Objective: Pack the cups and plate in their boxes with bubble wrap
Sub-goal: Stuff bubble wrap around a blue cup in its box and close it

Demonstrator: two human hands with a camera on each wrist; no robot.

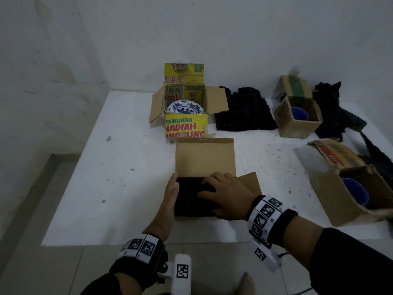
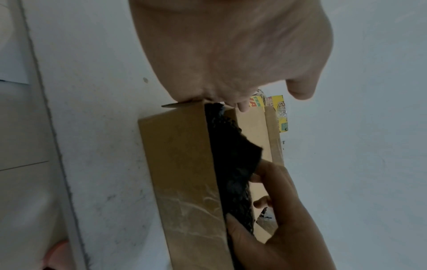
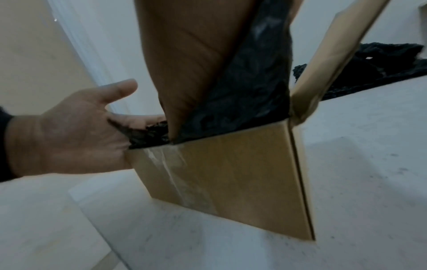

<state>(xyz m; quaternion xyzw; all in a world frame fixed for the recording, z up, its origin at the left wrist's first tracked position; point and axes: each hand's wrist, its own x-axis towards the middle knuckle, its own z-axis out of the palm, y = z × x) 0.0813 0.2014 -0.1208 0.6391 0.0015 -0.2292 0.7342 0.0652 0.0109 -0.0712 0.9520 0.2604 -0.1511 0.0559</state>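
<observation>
Near box [image 1: 204, 165]: light, stiff card, black bubble wrap [image 1: 191, 194] soft; left hand [image 1: 170, 195] flat against side, right hand [image 1: 225, 193] spread, pressing wrap.

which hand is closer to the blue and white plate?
Left, slightly. The left hand lies along the near box's left side, below the plate. The right hand presses the black wrap, further right.
</observation>
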